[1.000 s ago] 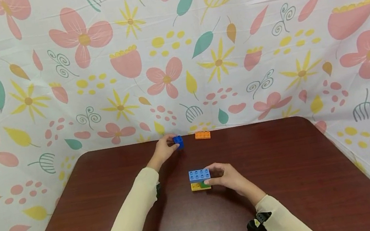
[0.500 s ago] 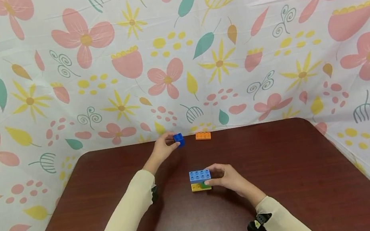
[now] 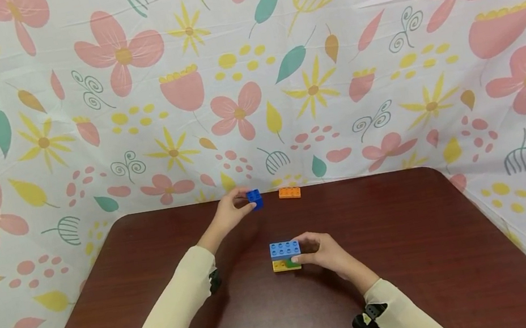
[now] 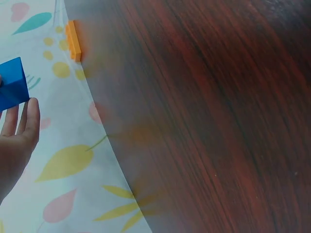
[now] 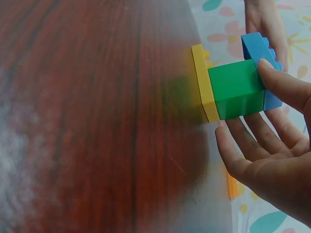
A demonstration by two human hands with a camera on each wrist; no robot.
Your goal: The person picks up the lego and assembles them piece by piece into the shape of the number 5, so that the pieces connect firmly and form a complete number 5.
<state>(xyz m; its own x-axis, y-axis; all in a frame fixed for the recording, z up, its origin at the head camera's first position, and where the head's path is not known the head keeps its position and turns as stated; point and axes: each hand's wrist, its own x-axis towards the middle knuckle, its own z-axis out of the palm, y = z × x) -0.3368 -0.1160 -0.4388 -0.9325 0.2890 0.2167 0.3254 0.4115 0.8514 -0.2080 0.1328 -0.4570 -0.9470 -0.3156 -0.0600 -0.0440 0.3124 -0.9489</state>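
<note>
At the table's far side my left hand (image 3: 231, 214) pinches a dark blue toy brick (image 3: 255, 199) between thumb and fingers. The left wrist view has this blue brick (image 4: 13, 86) at its left edge, partly cut off; I cannot tell whether it touches the table. My right hand (image 3: 327, 253) holds a small stack near the table's middle. Its layers are a thin yellow brick (image 5: 204, 82) at the bottom, a green brick (image 5: 236, 90) in between and a light blue brick (image 3: 284, 249) on top. The right thumb presses where green and light blue meet.
A flat orange brick (image 3: 290, 193) lies by the far edge, just right of the dark blue one. The dark brown table (image 3: 386, 225) ends at a flower-printed cloth (image 3: 222, 38). Black wrist straps (image 3: 366, 324) sit over the sleeves.
My left forearm has swung a little to the left, while the dark blue brick stays in almost the same spot and turns slightly. The right hand and the stack are still.
</note>
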